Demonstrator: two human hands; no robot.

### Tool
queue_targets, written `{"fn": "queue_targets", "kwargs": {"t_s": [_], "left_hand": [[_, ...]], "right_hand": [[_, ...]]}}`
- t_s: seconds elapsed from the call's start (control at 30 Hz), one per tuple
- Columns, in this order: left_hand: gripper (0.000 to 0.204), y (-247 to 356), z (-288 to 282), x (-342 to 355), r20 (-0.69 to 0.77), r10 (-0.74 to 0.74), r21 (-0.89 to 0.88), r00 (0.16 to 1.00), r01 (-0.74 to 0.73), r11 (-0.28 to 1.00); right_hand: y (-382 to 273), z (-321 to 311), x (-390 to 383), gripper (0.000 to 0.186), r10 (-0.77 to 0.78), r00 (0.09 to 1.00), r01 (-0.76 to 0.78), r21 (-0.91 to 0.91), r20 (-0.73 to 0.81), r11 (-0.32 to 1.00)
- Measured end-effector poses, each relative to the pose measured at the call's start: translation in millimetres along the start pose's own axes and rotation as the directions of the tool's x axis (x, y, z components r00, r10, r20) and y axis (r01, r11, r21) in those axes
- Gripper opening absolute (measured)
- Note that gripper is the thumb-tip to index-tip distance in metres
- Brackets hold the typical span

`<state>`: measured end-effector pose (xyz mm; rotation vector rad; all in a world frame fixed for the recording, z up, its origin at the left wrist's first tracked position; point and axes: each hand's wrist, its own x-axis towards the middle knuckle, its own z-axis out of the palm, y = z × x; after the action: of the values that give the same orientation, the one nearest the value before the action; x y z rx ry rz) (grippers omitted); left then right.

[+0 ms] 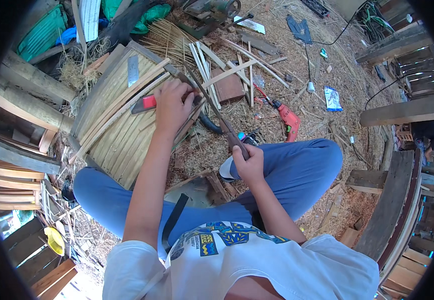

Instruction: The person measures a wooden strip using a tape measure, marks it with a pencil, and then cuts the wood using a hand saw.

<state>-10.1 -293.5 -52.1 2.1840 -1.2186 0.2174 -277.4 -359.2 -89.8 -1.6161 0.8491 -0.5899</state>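
Observation:
My right hand [248, 164] is wrapped round the brown handle of a long, narrow-bladed tool [218, 114], whose dark blade points up and away to the left. Whether it is a saw or a long knife I cannot make out. My left hand [173, 106] is closed beside the blade, fingers curled over something small hidden beneath them. It rests above a slatted wooden panel [122, 142] lying at my left knee. A dark block with a red part [148, 102] sits against that hand. Long wooden strips [119, 102] and a metal plate [133, 70] lie across the panel.
A red power drill [289, 120] lies on the shaving-covered floor to the right, near a cable socket [310, 87] and a blue-white packet [333, 99]. Loose pale strips [237, 74] and thin sticks [169, 42] are scattered ahead. Wooden beams [407, 111] stand at the right.

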Motion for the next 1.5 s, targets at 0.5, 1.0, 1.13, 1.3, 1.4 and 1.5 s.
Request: {"fn": "queue_targets", "kwargs": {"t_s": [0.5, 1.0, 1.13, 1.3, 1.4, 1.5], "left_hand": [[0.012, 4.8, 1.0, 0.2, -0.022, 0.018, 0.014, 1.000, -0.017, 1.000], [0.013, 5.7, -0.8, 1.1, 0.006, -0.010, 0.004, 1.000, 0.010, 1.000], [0.013, 5.6, -0.5, 0.1, 0.013, -0.030, 0.031, 0.999, 0.030, 0.999], [0.013, -2.8, 1.7, 4.1, 0.000, 0.013, 0.013, 1.000, -0.013, 1.000], [0.012, 4.0, 0.4, 1.5, -0.012, 0.009, 0.016, 1.000, -0.009, 1.000], [0.011, 4.6, -1.1, 1.0, 0.002, 0.001, 0.010, 1.000, -0.001, 1.000]], "right_hand": [[-8.0, 9.2, 14.8, 0.036, -0.012, 1.000, 0.013, -0.047, 0.014, 0.999], [-13.9, 16.2, 20.6, 0.033, 0.013, 1.000, -0.013, -0.023, 0.013, 1.000], [-11.0, 2.8, 0.1, 0.034, -0.044, 0.999, 0.044, -0.076, -0.004, 0.996], [-3.1, 5.8, 3.0, 0.039, 0.005, 1.000, -0.005, 0.007, -0.023, 1.000], [-13.2, 7.6, 9.8, 0.039, 0.014, 1.000, -0.014, -0.009, 0.013, 1.000], [-3.5, -3.7, -5.4, 0.039, -0.015, 1.000, 0.015, -0.045, 0.003, 0.999]]}}
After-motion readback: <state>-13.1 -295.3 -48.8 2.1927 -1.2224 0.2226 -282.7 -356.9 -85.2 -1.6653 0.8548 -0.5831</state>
